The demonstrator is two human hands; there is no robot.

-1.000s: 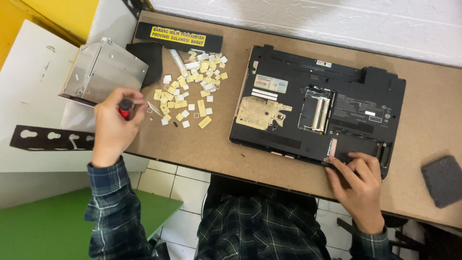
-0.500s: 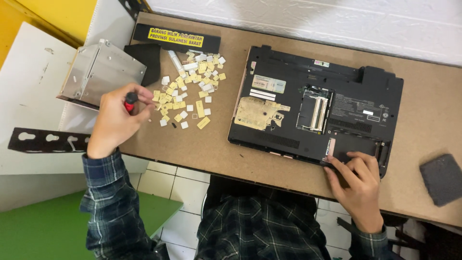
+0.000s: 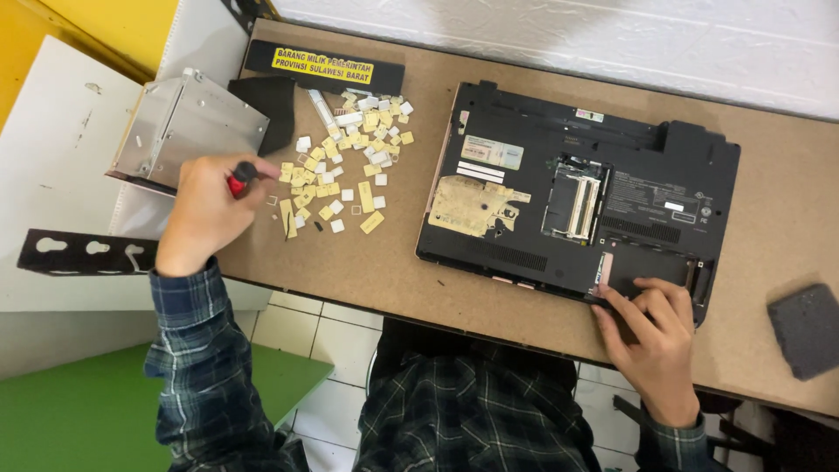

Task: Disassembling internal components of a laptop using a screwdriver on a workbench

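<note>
Left hand (image 3: 205, 214) shifted slightly | fingers clamp red screwdriver (image 3: 240, 177) | right hand (image 3: 651, 336) fingers apart, perhaps inside laptop (image 3: 577, 197) bay.

Red-handled screwdriver (image 3: 238, 179) in fist, tip hidden, probably pointing down. Black laptop (image 3: 577, 197) lies bottom-up, memory bay open, on brown table.

Your left hand (image 3: 208, 210) has drifted since a second ago: it sat low at the desk's (image 3: 489, 315) left edge, then lifted toward the metal drive caddy (image 3: 188, 127), and now it rests just below the caddy's front corner. The red-handled screwdriver (image 3: 239, 177) in its fist, which pointed toward the pile of keycaps (image 3: 345, 157), now shows mostly its black butt end. Your right hand (image 3: 651, 336) has crept slightly along the laptop's (image 3: 577, 197) near edge.
</note>
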